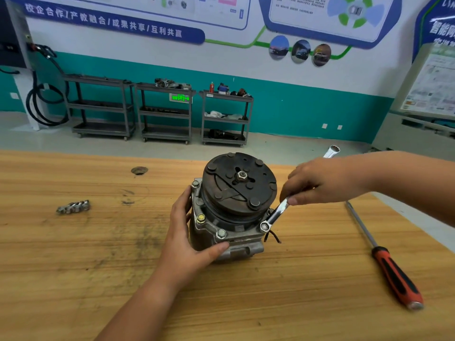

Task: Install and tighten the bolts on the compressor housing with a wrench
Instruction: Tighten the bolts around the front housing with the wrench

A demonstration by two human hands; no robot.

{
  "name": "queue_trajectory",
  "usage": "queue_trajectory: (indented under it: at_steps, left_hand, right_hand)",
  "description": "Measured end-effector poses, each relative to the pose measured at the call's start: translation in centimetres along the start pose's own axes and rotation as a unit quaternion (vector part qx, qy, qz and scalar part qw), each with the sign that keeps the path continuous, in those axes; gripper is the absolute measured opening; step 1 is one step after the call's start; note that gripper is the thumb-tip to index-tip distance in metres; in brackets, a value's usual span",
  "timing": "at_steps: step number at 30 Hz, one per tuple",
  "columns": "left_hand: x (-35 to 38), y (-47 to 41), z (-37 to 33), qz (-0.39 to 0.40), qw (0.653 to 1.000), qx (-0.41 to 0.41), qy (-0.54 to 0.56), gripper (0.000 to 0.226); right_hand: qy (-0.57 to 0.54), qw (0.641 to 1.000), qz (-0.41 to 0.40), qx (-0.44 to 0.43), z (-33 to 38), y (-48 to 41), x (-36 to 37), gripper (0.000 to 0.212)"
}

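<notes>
A grey compressor (242, 249) stands upright on the wooden bench, its dark clutch plate (240, 184) facing up. My left hand (187, 238) grips the left side of the housing, thumb across the front. My right hand (327, 180) holds a silver wrench (278, 212) by its shaft. The wrench's ring end sits over a bolt (264, 227) at the housing's front right corner. Another bolt (221, 233) sits in the front flange and one (195, 184) at the back left. Several loose bolts (73, 206) lie to the left on the bench.
A screwdriver (384, 254) with an orange and black handle lies on the bench at the right. A round hole (139, 170) is in the benchtop (73, 267) at the back left. Three grey tool carts (165, 112) stand against the far wall.
</notes>
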State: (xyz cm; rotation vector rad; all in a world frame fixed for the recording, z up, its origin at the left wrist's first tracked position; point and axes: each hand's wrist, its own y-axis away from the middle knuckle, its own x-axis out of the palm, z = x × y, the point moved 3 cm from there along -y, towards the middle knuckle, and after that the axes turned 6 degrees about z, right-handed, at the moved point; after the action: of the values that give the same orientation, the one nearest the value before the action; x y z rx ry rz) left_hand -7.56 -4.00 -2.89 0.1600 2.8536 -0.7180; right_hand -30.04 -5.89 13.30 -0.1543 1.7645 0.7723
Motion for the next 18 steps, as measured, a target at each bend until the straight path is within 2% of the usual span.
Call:
queue_trajectory:
  at_steps: [6,8,10,12,15,17,18]
  left_hand:
    - [0.1,0.0,0.3,-0.004,0.999,0.005,0.040,0.108]
    - [0.0,-0.1,0.3,-0.004,0.999,0.010,0.044,0.108]
    - [0.1,-0.1,0.3,-0.004,0.999,0.012,0.045,0.108]
    - [0.1,-0.1,0.4,-0.005,0.999,0.014,0.047,0.108]
    - [0.1,-0.2,0.4,-0.006,0.999,0.015,0.048,0.108]
    - [0.1,-0.2,0.3,-0.007,0.999,0.021,0.048,0.110]
    - [0.2,-0.2,0.2,-0.006,0.999,0.025,0.047,0.111]
  right_hand:
    - [-0.148,0.976,0.147,0.065,0.2,1.1,1.2,0.025]
    - [-0.284,0.931,0.216,0.070,0.8,2.0,2.7,0.028]
    - [-0.489,0.831,0.260,0.045,2.4,2.9,4.5,0.027]
    - [-0.648,0.723,0.239,0.003,4.4,3.5,6.2,0.024]
    - [-0.808,0.568,0.147,-0.045,8.3,3.4,8.5,0.025]
    - [-0.885,0.460,0.050,-0.044,10.9,2.7,9.3,0.024]
    - [-0.906,0.421,0.001,-0.043,12.0,2.2,9.3,0.025]
